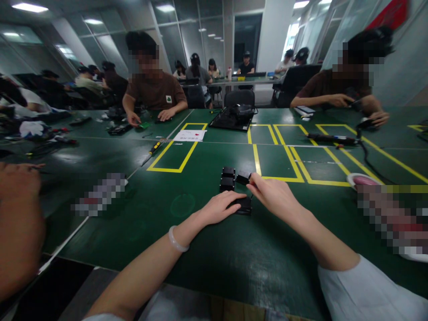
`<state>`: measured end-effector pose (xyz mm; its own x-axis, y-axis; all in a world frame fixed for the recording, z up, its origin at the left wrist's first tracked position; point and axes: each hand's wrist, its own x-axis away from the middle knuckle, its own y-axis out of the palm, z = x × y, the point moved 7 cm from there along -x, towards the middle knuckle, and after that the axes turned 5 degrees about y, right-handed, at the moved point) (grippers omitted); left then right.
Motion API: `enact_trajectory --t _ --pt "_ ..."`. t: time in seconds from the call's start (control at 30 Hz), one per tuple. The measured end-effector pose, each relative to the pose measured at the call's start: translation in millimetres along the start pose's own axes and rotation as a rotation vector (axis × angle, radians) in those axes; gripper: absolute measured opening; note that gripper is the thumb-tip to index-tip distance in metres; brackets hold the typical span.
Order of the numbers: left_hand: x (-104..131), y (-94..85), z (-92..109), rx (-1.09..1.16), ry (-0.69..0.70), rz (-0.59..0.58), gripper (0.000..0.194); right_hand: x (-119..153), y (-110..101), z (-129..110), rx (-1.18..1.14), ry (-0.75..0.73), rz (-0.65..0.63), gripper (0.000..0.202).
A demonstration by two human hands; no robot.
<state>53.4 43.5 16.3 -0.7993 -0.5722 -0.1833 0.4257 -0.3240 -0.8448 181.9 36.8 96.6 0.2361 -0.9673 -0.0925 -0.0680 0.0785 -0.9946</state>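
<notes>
My left hand (pixel 220 207), with a pale bangle (pixel 178 239) on its wrist, lies over a small black block (pixel 245 206), its thumb and fingers on the block's left part. My right hand (pixel 269 191) is closed in a pinch just above that block's right end. A short thin dark piece (pixel 252 195) shows below its fingertips; what exactly the fingers hold is hidden. Touching or right beside the fingertips sits a second black block (pixel 243 177), turned at an angle. Two more black blocks, a far one (pixel 228 171) and a nearer one (pixel 227 183), stand in line to its left.
Yellow tape outlines mark the green table (pixel 200 267). A screwdriver (pixel 154 148), a paper sheet (pixel 189 135) and a black tray (pixel 230 119) lie farther off. At right is a white-rimmed dish (pixel 351 178). A co-worker's arm (pixel 20 227) reaches in at left; two people sit opposite.
</notes>
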Motion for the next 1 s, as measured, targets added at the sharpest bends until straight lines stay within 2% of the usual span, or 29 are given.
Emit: enact_trajectory --t 0.33,0.53,0.83,1.0 --pt "0.4 -1.4 0.6 -0.009 -0.010 -0.002 0.038 4.3 -5.7 -0.5 -0.080 -0.053 0.033 0.015" --pt "0.1 -0.3 0.5 -0.007 -0.004 0.001 0.039 3.6 -5.1 -3.6 -0.058 -0.038 0.028 0.022" --pt "0.6 -2.1 1.4 0.001 -0.009 0.004 0.038 3.8 -5.9 -1.8 -0.064 -0.041 0.070 0.017" --pt "0.4 -0.7 0.1 -0.016 -0.016 -0.005 0.038 3.0 -5.4 -2.4 -0.023 -0.010 0.036 0.023"
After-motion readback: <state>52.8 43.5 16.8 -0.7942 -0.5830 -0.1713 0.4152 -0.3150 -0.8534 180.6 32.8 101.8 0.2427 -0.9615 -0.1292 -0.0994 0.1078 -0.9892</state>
